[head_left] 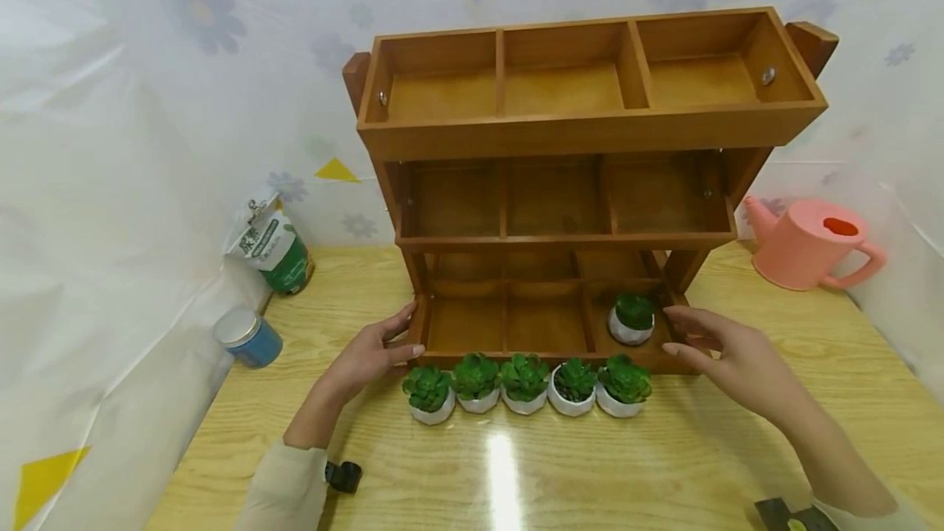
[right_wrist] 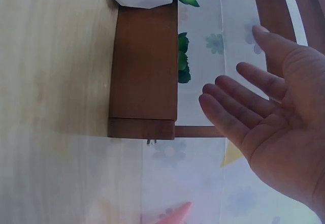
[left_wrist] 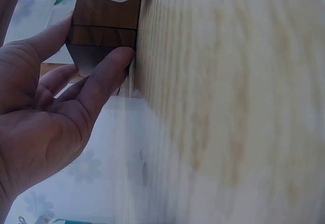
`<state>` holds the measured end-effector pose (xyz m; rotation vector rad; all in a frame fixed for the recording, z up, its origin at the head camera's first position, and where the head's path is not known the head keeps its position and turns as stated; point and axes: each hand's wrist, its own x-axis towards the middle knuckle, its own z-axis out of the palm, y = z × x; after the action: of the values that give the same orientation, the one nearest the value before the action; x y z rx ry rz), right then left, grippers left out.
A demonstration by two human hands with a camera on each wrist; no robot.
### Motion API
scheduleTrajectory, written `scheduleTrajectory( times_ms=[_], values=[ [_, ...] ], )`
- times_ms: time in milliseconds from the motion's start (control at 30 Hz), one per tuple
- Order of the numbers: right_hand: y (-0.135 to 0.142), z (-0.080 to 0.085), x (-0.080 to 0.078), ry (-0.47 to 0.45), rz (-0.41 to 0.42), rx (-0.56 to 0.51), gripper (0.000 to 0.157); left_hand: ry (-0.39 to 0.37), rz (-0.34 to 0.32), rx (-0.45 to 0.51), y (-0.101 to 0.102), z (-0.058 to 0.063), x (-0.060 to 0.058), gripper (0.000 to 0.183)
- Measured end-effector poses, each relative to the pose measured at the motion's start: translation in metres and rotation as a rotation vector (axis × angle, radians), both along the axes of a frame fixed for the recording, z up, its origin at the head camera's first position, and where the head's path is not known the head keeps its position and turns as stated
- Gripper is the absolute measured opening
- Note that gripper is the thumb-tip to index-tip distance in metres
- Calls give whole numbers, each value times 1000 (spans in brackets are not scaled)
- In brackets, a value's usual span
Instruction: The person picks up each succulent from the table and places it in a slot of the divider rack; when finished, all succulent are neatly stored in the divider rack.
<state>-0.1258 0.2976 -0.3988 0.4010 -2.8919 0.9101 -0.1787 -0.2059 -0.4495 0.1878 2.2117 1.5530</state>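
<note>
A tiered wooden plant shelf (head_left: 590, 131) stands on the table, its tiers split into compartments. My left hand (head_left: 376, 351) grips the left end of its bottom tier, with thumb and fingers around the corner (left_wrist: 101, 23). My right hand (head_left: 737, 355) is beside the bottom tier's right end, fingers extended and apart; the right wrist view shows a gap between the fingers and the wood. One potted succulent (head_left: 631, 319) sits in the bottom tier's right compartment. Several more succulents in white pots (head_left: 524, 383) stand in a row along the shelf's front.
On the right stands a pink watering can (head_left: 811, 244). To the left are a green and white bag (head_left: 276, 248) with a clip and a blue jar (head_left: 249, 338) with a pale lid. Floral sheeting (head_left: 184, 146) hangs behind the wooden table (head_left: 413, 474).
</note>
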Motion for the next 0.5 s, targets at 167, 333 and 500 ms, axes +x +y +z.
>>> scheduleTrajectory(
  times_ms=[167, 333, 500],
  values=[
    [0, -5, 11, 19, -13, -8, 49, -16, 20, 4, 0, 0, 1, 77],
    [-3, -13, 20, -6, -6, -50, 47, -18, 22, 6, 0, -1, 2, 77],
    [-8, -21, 26, -80, 32, -78, 47, -16, 22, 3, 1, -2, 0, 78]
  ],
)
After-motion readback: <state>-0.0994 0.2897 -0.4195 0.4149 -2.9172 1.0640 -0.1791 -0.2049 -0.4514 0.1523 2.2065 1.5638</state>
